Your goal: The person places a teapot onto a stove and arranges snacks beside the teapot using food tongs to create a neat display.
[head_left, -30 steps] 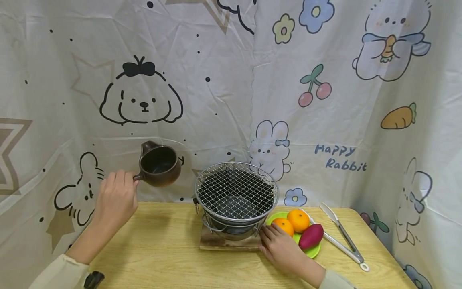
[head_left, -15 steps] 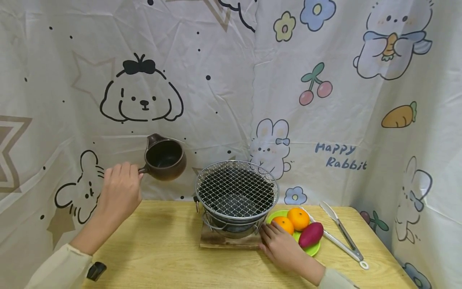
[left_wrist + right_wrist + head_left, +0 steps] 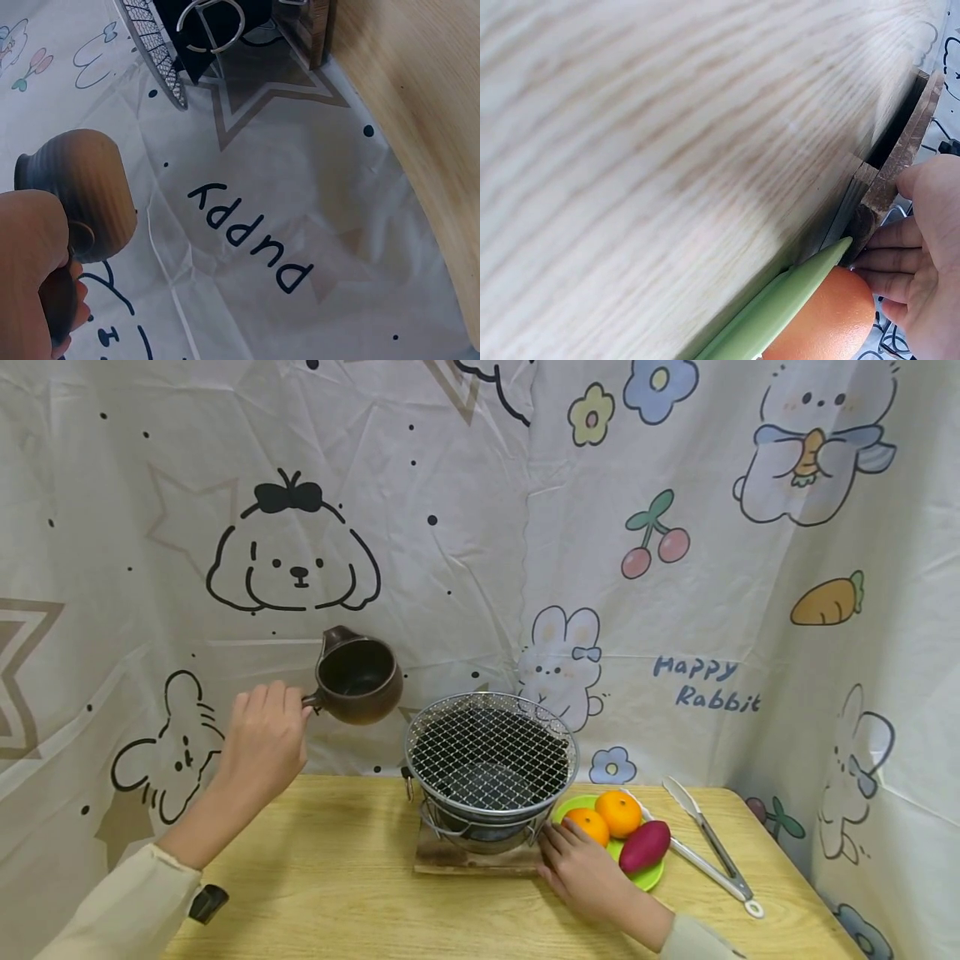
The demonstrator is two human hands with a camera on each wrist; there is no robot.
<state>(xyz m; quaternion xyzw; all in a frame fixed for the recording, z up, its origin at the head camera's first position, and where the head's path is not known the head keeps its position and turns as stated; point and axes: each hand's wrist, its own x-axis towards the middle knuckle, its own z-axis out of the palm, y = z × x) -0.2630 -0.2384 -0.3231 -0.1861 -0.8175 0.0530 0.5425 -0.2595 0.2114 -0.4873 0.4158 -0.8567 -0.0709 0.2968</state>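
Observation:
My left hand (image 3: 266, 735) grips the handle of a small brown saucepan (image 3: 367, 700) with a pouring spout. The pan hangs in the air left of the grill, slightly tilted, its dark inside facing me. The left wrist view shows fingers wrapped round the handle beneath the pan's ribbed side (image 3: 97, 191). A round tabletop grill with a wire mesh (image 3: 491, 760) stands on a wooden board (image 3: 476, 862). My right hand (image 3: 588, 872) touches the board's right end with fairly straight fingers, beside an orange (image 3: 829, 315); its thumb lies near the board's front corner.
Right of the grill, a green plate (image 3: 647, 881) carries two oranges (image 3: 619, 813) and a purple sweet potato (image 3: 645, 847). Metal tongs (image 3: 723, 852) lie spread beside it. A printed curtain (image 3: 450, 568) hangs behind the wooden table (image 3: 337, 877).
My left hand has carried the saucepan up and to the right, closer to the grill. My right hand and the grill have stayed in place.

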